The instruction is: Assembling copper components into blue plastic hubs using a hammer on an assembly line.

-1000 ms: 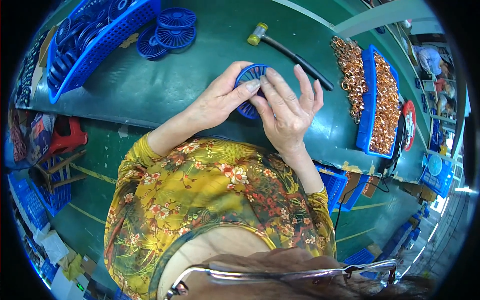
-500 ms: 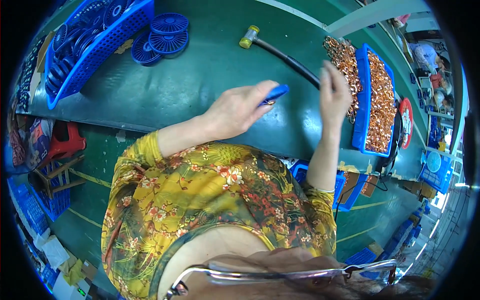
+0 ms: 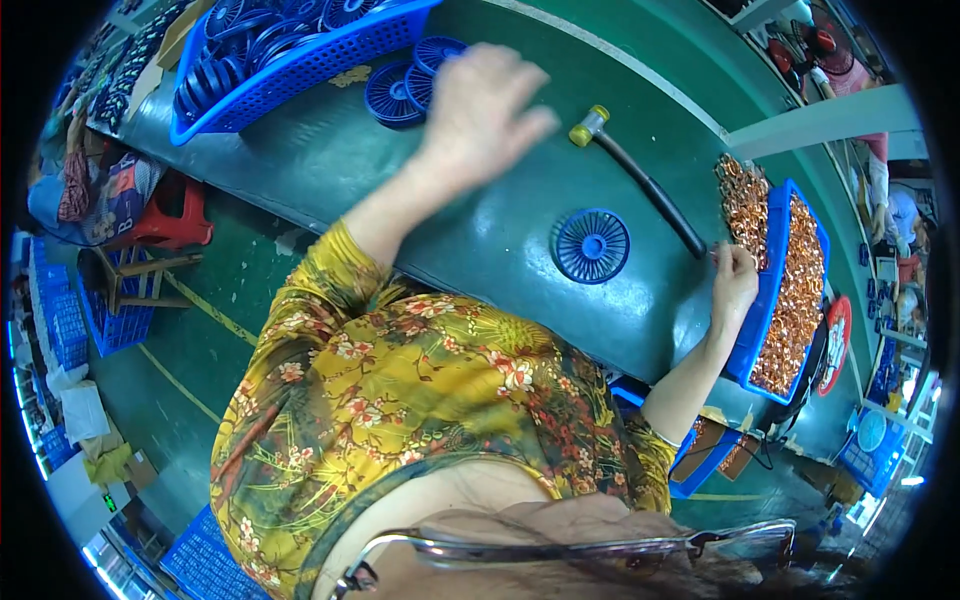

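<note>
The left hand [image 3: 480, 110] is raised over the far left part of the green table [image 3: 330, 170]. Its fingers are loosely spread and hold nothing; the hand is motion-blurred. It hovers just beside a small stack of blue round discs [image 3: 405, 85] lying on the table next to a long blue basket [image 3: 300, 55], which is filled with more discs of the same kind.

The right hand [image 3: 735, 280] rests at the right edge of the table, touching the near edge of a heap of copper-coloured small parts [image 3: 745, 200]. Its fingers are drawn close together, possibly pinching one of the parts; the view is too small to confirm this. Directly right of the hand stands a blue tray [image 3: 765, 330] filled with the same copper-coloured parts.

One blue ribbed disc [image 3: 591, 246] lies flat on the table between the two hands, apart from both. A mallet [image 3: 640, 180] with a yellowish head and black handle lies just beyond the disc, its handle pointing toward the right hand.
</note>
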A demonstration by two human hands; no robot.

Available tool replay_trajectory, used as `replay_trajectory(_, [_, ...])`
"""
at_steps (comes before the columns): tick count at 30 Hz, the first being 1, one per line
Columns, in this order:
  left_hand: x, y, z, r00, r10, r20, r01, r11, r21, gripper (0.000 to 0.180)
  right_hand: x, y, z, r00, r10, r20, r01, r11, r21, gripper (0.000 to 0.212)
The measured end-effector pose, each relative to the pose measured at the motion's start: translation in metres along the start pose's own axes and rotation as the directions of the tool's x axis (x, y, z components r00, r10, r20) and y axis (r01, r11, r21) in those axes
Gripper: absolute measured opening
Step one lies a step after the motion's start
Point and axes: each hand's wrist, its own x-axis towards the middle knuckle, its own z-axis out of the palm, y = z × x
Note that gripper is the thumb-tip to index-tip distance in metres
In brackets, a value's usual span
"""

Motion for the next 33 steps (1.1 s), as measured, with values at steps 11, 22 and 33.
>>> replay_trajectory(11, [-0.011,-0.076,0.009,0.868,-0.473,0.153,0.399,0.846,0.353,0.060,-0.011,-0.024,0.006,0.997,0.072,0.009,-0.056,0.849,-0.525,0.030])
replay_trajectory(22, [-0.011,0.008,-0.016,0.969,-0.242,0.059,0.249,0.950,-0.188,0.017,-0.053,-0.091,0.002,0.808,-0.508,-0.299,0.513,0.855,-0.067,0.009])
replay_trajectory(33, [-0.021,0.079,-0.013,0.699,-0.400,0.593,0.686,0.143,-0.713,0.031,-0.081,-0.171,0.043,0.585,-0.776,-0.235,0.807,0.586,0.073,0.024])
